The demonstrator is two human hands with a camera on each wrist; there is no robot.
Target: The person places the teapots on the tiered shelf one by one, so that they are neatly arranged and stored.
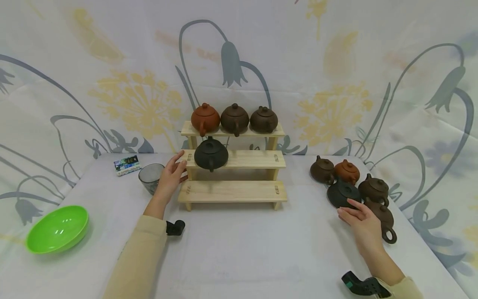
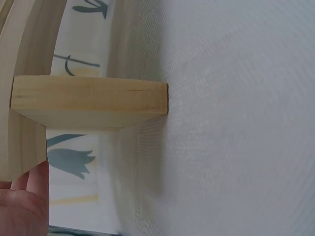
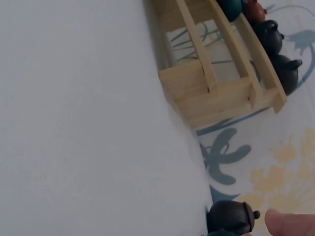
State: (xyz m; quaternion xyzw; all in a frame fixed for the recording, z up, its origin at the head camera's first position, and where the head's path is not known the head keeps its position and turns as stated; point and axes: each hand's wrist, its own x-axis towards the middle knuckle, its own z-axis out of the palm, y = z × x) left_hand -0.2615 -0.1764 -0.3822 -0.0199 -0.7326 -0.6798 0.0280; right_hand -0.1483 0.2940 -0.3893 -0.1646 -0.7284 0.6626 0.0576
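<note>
My left hand rests against the left end of a three-tier wooden stand; in the left wrist view its fingers pass partly behind the wood. A black teapot sits on the middle tier. Above it stand a reddish-brown teapot and two dark brown teapots. My right hand reaches over the cluster at the right, fingertips at another black teapot. In the right wrist view the thumb is apart from a dark teapot. Whether the fingertips touch the black teapot, I cannot tell.
Around that black teapot stand brown teapots and a reddish one. At the left are a grey glass cup, a small printed box and a green bowl. A patterned cloth hangs behind the white-covered table.
</note>
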